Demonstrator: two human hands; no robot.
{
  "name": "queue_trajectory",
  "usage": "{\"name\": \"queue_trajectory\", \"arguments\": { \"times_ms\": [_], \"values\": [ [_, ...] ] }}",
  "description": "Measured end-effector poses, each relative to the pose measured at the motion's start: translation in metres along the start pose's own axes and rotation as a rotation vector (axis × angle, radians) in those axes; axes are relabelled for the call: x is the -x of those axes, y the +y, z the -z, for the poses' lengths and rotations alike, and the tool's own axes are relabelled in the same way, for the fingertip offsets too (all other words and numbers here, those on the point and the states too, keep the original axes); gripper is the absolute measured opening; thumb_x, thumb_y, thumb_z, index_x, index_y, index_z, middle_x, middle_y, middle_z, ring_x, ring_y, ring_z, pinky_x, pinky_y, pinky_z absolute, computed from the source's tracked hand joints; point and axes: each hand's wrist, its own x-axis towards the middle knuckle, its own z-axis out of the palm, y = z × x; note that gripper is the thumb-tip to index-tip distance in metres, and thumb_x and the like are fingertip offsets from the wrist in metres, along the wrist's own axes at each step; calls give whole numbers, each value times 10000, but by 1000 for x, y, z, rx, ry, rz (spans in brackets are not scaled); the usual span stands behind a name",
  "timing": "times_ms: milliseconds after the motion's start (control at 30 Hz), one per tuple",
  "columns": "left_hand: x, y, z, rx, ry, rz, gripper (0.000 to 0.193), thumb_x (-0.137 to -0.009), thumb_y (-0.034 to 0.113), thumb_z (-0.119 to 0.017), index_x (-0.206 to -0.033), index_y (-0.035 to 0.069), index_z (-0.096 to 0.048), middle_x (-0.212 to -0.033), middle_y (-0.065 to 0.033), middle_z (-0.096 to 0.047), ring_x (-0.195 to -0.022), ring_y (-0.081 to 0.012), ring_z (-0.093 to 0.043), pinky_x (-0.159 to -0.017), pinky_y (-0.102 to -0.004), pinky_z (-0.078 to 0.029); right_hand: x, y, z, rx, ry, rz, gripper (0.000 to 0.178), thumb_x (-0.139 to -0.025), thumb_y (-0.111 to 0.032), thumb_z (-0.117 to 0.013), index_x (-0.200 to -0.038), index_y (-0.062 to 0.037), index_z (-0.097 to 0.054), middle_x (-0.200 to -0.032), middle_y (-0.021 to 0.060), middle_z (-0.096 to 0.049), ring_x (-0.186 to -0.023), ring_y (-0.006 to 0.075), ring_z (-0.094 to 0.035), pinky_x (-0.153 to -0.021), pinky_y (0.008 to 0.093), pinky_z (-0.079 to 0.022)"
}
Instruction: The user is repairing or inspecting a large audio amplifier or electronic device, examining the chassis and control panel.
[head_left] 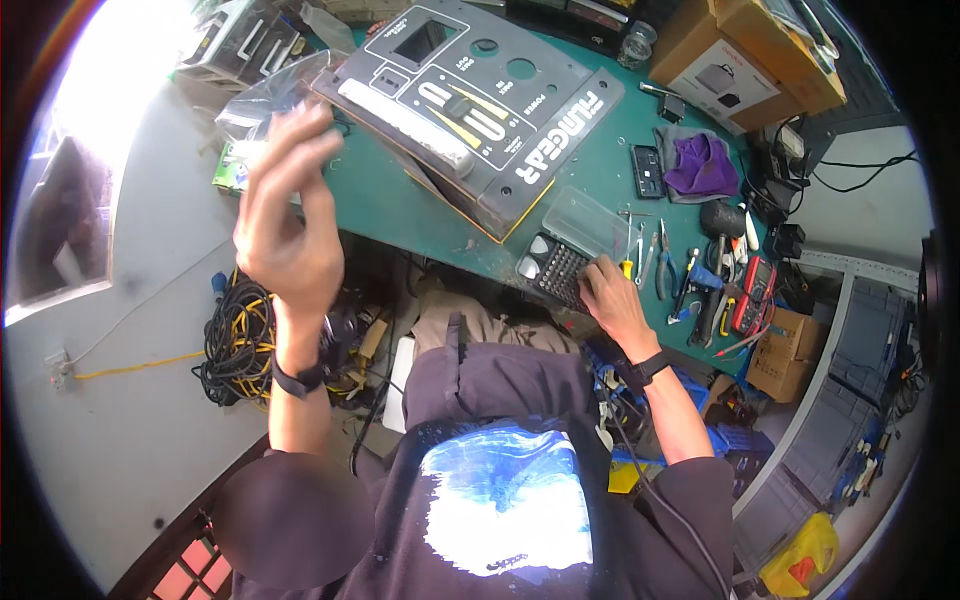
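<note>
My left hand [290, 215] is raised at the left corner of a dark machine housing [565, 75], its fingers loosely bent and apart with nothing visible in them. The housing sits tilted on the bench; its printed front panel has a rectangular window, round holes and a white cylindrical bar [405, 122] along one edge. At the bench's front edge, my right hand [613, 300] reaches into a screwdriver bit case [555, 265] with several rows of small bits. The fingers there are pressed together over the bits; whatever they grip is hidden. The case's clear lid [590, 222] stands raised behind it.
On the green bench [385, 205], pliers [664, 262], hammers, screwdrivers and a red multimeter [755, 296] lie to the right. Beyond them are a purple cloth [702, 165] and a cardboard box [735, 60]. Coiled cables [240, 340] hang at the lower left.
</note>
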Motion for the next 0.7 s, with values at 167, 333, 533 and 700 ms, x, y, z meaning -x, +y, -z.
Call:
{"name": "queue_trajectory", "arguments": {
  "times_ms": [167, 333, 533, 700],
  "values": [
    [-46, -31, -28, 228, 5, -108, 265, -937, -61, -588, -1161, -3, -718, -1177, -133, -743, -1112, -228, -699, -953, -334, -532, 3, -3, 1, -69, 42, 2, 159, -850, -39, -700, -968, -31, -592, -954, 144, -557, -886, 382, -610, -733, 462, -528],
    [-82, -1, -42, 224, -176, 16, 334, -896, -80, -546, -1182, 0, -698, -1168, -136, -731, -1122, -245, -690, -993, -326, -521, 5, -14, 20, -396, 75, -314, 125, -939, -12, -674, -1060, 9, -651, -1040, 126, -716, -875, 236, -722, -786, 352, -577],
    [-97, -15, -60, 68, -319, 6, 281, -879, -35, -587, -1132, -7, -705, -1099, -123, -750, -1031, -203, -709, -937, -319, -534, 0, -35, 55, -1274, 84, -528, 109, -1021, -57, -619, -1065, 42, -607, -1154, 218, -700, -1031, 269, -723, -945, 378, -593],
    [-95, -29, -67, 297, -410, 126, 328, -909, 18, -565, -1221, 4, -665, -1187, -148, -704, -1129, -262, -673, -991, -353, -515, -19, -65, 88, -1440, 95, -462, 111, -1008, -49, -628, -1055, 35, -573, -1134, 226, -685, -1032, 310, -728, -901, 373, -618]
  ]
}}
